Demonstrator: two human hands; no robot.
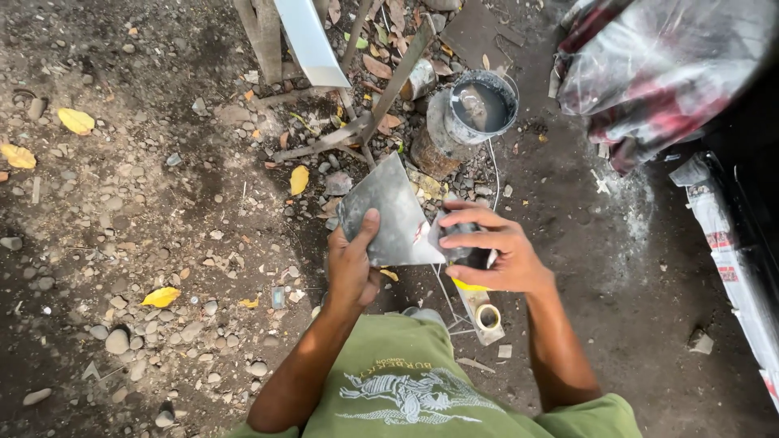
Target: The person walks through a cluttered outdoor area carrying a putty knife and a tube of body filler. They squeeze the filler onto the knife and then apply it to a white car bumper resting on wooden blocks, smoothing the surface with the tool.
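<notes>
Ground, left: dark packed soil strewn with pale pebbles [118, 341] and a few yellow leaves [76, 121]; one more yellow leaf [299, 179] lies nearer the middle.
Upper middle: grey wooden slats [388, 88] lean crosswise among dry leaves; a pale flat strip [308, 40] runs up out of view.
Left hand [350, 266]: closed on the lower left edge of the metal sheet [388, 217], thumb laid across its face, fingers hidden behind it.
Metal sheet: grey, roughly triangular, point upward, smeared surface; held at mid-frame above the ground, between both hands.
Right hand [489, 253]: fingers curled around a small dark object [459, 242] pressed to the sheet's right edge; the kind of object cannot be told. A yellow piece [468, 285] shows just beneath the palm.
Below hands: a pale block with a round hole [485, 316] on the soil, just beside thin wire [454, 312].
Upper right of centre: round can [480, 107] holding grey paste, standing on a rusty can.
Far right: bundle in clear plastic [665, 69], red and dark cloth inside; a printed white sack [734, 268] along the edge.
Bottom: green shirt [406, 389], wearer's own.
</notes>
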